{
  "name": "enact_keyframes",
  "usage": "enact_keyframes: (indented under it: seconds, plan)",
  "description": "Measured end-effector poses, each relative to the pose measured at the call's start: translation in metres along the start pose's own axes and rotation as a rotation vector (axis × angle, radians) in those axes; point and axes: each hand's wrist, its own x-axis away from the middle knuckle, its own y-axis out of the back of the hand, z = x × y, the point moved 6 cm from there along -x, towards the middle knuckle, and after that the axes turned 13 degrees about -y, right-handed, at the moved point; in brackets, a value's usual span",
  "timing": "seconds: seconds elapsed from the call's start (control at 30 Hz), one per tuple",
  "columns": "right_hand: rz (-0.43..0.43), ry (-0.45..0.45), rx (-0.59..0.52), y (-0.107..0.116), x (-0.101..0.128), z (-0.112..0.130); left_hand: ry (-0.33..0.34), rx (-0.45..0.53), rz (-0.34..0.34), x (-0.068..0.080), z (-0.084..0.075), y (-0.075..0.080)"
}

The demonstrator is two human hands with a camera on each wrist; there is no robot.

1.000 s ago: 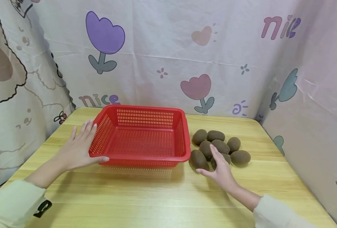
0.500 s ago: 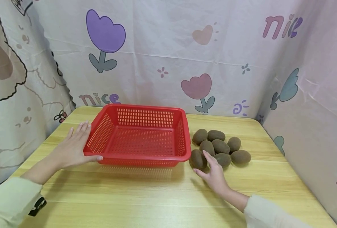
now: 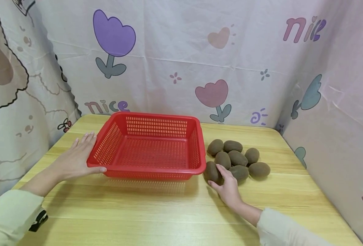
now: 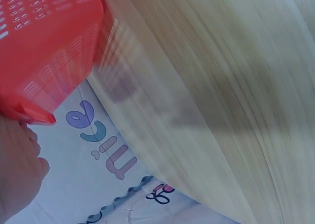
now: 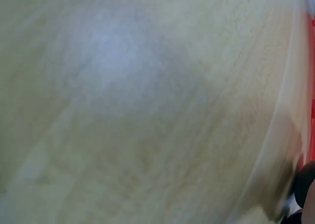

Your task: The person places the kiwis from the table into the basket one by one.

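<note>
Left hand point(image 3: 74, 160) spread wide at left rim of red basket point(image 3: 156, 170), thumb along front corner. Right hand point(image 3: 229, 192) narrowed, pinching front-left kiwi point(image 3: 211, 171) just right of basket. Seven other kiwis point(image 3: 237, 158) clustered beside it, wooden tabletop point(image 3: 156, 212); printed cloth point(image 3: 169, 41) behind.

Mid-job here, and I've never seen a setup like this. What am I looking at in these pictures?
No machine here: just a person's left hand and right hand, both bare. One camera sits on the head, looking forward and down; the others are on each wrist, and the right wrist's picture is mostly blurred. The wooden table holds a red basket with a group of kiwis beside it. The left hand touches the basket's near left corner. The right hand is at the kiwi by the basket's near right corner; I can't tell whether it's gripped.
</note>
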Motion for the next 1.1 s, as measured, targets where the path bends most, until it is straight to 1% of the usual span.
enact_keyframes:
  seconds: [0.23, 0.5, 0.77, 0.9, 1.1]
  plan:
    - [-0.027, -0.053, -0.029, -0.001, -0.001, -0.003, 0.013, 0.006, 0.018, -0.001, 0.0, -0.001]
    - [-0.066, -0.071, -0.038, 0.0, -0.002, -0.005, 0.022, 0.051, 0.015, 0.0, 0.001, -0.002]
    - [-0.05, -0.102, -0.06, 0.003, -0.002, -0.009, 0.024, 0.067, 0.008, 0.0, 0.0, -0.003]
    - [-0.05, -0.097, -0.069, 0.006, -0.002, -0.007, 0.03, 0.073, 0.008, 0.0, 0.0, -0.002]
    - [-0.097, -0.068, -0.065, 0.016, -0.005, 0.0, 0.028, 0.08, 0.004, 0.0, -0.001, -0.002]
